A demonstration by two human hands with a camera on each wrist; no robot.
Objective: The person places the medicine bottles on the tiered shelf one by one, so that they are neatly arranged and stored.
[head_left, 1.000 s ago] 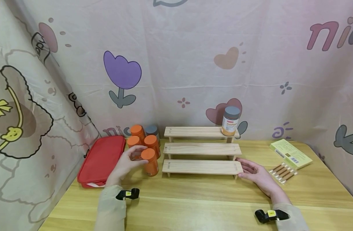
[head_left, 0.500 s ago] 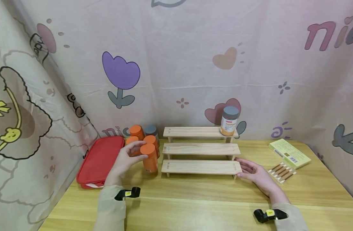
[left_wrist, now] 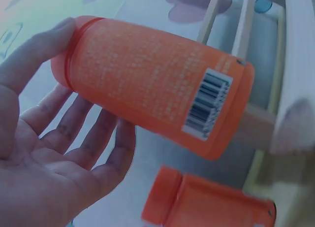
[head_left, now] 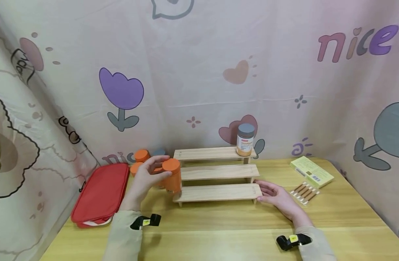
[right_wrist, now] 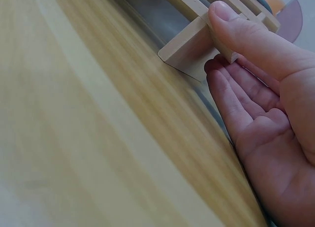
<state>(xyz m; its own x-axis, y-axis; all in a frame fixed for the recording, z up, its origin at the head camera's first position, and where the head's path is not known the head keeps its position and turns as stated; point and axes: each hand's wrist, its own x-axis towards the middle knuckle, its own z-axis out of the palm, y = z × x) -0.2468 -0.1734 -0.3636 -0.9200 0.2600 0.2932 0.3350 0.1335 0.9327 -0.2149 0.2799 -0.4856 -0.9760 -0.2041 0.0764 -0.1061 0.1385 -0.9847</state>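
"two sleeves point(head_left: 124, 232) reach over the near side of the table point(head_left: 219, 235); what has each hand got?"

"the right hand point(head_left: 279, 199) grips the right end of the lowest step point(head_left: 215, 193) of a wooden stand, thumb and fingertips on either side of the wood. the left hand point(head_left: 143, 184) is clamped on an orange bottle point(head_left: 174, 177), thumb at the cap and the other fingers behind, though i can't tell if all of them touch."

"where does the bottle lie from those fingers?"

"just right of them, body hanging below the pinch. its long axis is about upright, so it crosses the length of the step."

"is it on the wood?"

"i can't tell. its base overlaps the step's left end in the head view; i'd judge that gap to be what matters. the left hand is nearer to that end, the right hand is at the opposite one."

"and farther off?"

"the middle step point(head_left: 219, 172), then the top step point(head_left: 202, 154), with a grey-lidded jar point(head_left: 245, 139) standing at its right end. more orange bottles point(head_left: 142, 156) crowd behind the left hand, partly hidden, and printed cloth point(head_left: 199, 72) hangs at the back."
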